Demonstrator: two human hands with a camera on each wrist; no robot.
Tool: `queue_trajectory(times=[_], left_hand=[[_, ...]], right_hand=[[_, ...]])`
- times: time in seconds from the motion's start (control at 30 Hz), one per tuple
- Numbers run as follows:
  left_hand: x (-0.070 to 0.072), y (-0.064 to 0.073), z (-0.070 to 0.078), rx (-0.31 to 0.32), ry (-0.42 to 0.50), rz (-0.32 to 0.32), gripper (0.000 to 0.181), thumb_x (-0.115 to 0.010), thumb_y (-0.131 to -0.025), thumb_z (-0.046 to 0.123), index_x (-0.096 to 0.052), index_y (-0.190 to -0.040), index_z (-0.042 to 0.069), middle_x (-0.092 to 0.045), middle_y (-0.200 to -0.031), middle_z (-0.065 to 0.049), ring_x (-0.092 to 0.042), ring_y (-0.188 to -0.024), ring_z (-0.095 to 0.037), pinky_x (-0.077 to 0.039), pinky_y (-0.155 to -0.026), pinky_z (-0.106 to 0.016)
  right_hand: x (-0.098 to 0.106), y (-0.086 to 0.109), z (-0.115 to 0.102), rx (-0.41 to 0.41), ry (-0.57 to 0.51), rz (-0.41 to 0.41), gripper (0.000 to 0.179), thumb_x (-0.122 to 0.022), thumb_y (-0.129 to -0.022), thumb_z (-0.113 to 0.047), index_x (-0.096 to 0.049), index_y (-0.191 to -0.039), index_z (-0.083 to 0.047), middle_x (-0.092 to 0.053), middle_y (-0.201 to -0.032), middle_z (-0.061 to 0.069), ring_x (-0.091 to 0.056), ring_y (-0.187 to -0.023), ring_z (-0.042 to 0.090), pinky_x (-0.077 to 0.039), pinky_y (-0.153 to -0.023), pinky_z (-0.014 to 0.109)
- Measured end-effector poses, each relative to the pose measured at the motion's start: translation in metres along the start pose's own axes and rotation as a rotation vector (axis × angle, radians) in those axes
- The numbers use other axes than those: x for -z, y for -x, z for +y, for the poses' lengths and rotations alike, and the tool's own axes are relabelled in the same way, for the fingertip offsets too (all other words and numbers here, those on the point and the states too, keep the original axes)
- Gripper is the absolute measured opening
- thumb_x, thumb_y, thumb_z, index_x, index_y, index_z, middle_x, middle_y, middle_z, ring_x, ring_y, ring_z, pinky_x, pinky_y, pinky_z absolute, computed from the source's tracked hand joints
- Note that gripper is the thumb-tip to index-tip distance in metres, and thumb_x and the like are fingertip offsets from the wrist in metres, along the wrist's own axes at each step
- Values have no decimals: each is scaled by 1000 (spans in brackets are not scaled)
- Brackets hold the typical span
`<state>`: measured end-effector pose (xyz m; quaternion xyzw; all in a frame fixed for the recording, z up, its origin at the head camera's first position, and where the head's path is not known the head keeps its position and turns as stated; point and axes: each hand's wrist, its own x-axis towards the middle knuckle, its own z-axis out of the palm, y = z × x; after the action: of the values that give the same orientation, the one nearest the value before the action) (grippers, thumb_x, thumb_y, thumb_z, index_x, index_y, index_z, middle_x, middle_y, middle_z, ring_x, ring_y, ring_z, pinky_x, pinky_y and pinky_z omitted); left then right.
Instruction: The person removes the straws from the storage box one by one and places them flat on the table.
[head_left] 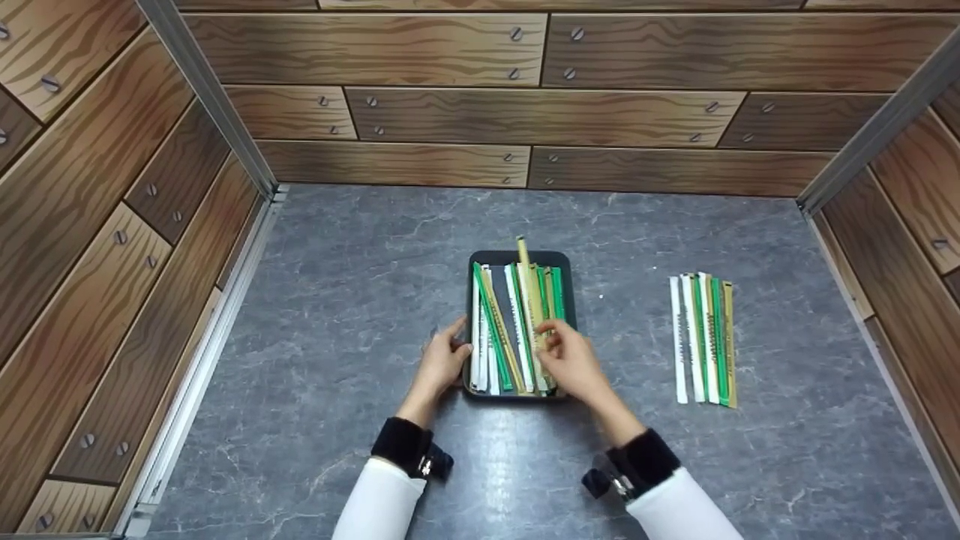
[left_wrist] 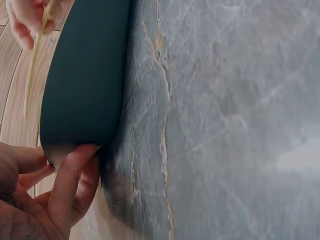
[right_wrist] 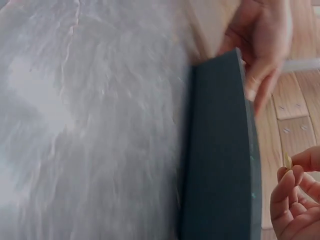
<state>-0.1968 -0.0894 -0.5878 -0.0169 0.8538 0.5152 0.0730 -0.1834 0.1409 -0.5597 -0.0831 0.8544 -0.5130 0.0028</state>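
At the far left, a wood-plank-patterned panel [head_left: 97, 300] runs out of frame behind a metal rail [head_left: 204, 367]. On the grey marbled tabletop [head_left: 360, 285], the left hand [head_left: 441, 363] grips the near left part of a black rectangular tray [head_left: 491, 257], fingers and thumb pinching its wall; the left wrist view shows mostly the tray's dark outer side, which hides what lies inside. Within the tray, white, green and tan stick packets [head_left: 481, 322] lie roughly lengthwise, overlapping so that some are partly covered, their print too small to read. Over the tray's right half, the right hand [head_left: 571, 363] pinches a yellowish stick packet [head_left: 529, 289] between thumb and fingers; its upper end reaches past the far rim, while its lower end is hard to make out against the hand and the packets below. Well apart to the right, more white, green and tan packets [head_left: 703, 337] lie side by side on the tabletop, some overlapping. Both white sleeves [head_left: 381, 499] are cut off by the bottom edge.
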Motion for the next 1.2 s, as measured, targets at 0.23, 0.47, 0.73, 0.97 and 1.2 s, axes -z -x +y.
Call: queue_trajectory(times=[0.23,0.47,0.73,0.97,1.2], left_hand=[[-1,0,0,18,21,-11,56,-61,-94,1,-46,-147,9,-64,-93,-12,-59,-77,-19,-52,-67,-32],[-1,0,1,32,11,2,57,-62,-93,2,-46,-147,11,-65,-94,-10,-60,-79,-19,-52,-69,-32],[-1,0,1,13,-3,1,56,-62,-93,1,-46,-147,9,-65,-92,-10,-59,-77,-18,-52,-67,-31],[0,1,2,4,-16,15,56,-63,-93,2,-47,-146,10,-65,-92,-12,-58,-75,-17,-51,-68,-32],[-1,0,1,2,-5,4,57,-62,-94,1,-46,-147,10,-63,-86,-9,-55,-69,-15,-49,-61,-29]], right_hand=[[41,17,20,26,167,114,35,-63,-82,11,-68,-116,3,-66,-80,8,-58,-64,17,-51,-55,25],[87,32,46,18,337,248,33,-65,-83,10,-70,-115,1,-70,-84,14,-66,-72,27,-55,-63,40],[126,53,67,-102,469,344,32,-66,-86,4,-70,-118,-2,-71,-88,16,-66,-71,31,-51,-60,43],[146,64,82,-297,507,366,33,-63,-91,-8,-67,-123,-4,-70,-95,17,-64,-73,35,-45,-55,42],[152,67,92,-419,511,310,36,-63,-92,-11,-65,-127,-5,-70,-101,17,-65,-81,38,-46,-57,44]])
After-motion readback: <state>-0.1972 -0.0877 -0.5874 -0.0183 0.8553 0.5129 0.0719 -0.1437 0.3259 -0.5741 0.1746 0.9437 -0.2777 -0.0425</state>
